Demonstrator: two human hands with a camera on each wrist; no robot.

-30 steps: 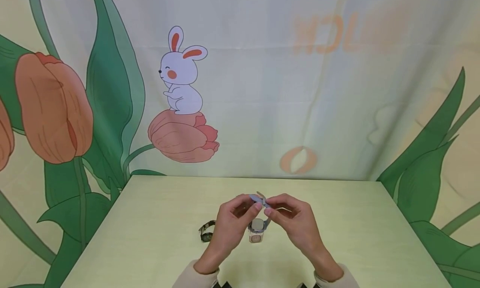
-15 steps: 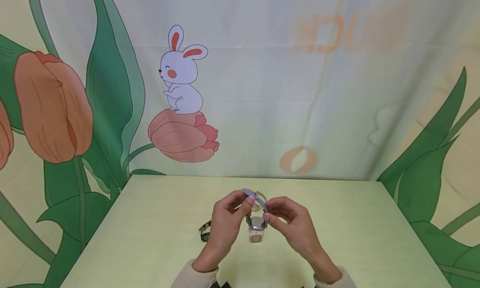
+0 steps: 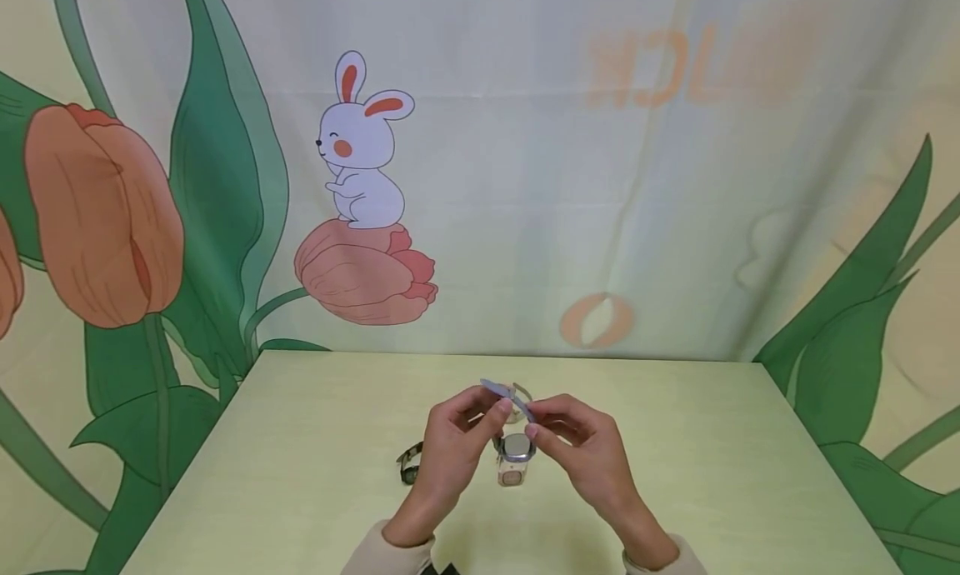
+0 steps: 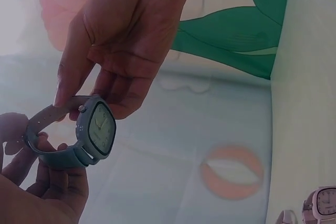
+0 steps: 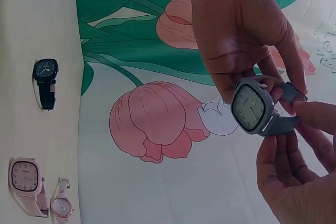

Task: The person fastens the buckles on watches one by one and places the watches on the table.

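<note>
A grey-blue wristwatch with a rounded-square face (image 3: 517, 447) is held above the table, its strap curved into a loop. My left hand (image 3: 459, 446) pinches one side of the strap (image 3: 497, 387) between thumb and fingers. Opposite it, my right hand (image 3: 588, 446) pinches the strap near its other side. The pale watch dial (image 4: 101, 128) shows in the left wrist view, with a crown on its edge. In the right wrist view, a strap end (image 5: 291, 94) lies among the fingertips. Whether the buckle is fastened cannot be told.
On the pale table (image 3: 300, 492) lie a black watch (image 5: 46, 72), a pink square-faced watch (image 5: 25, 176) and a small round watch with a pale strap (image 5: 62, 206). A printed curtain (image 3: 510, 183) with tulips and a rabbit hangs behind the table.
My left hand has shifted slightly left with its strap side, and more strap shows between the hands. The round watch behind has come into view. Over the last half second little has moved.
</note>
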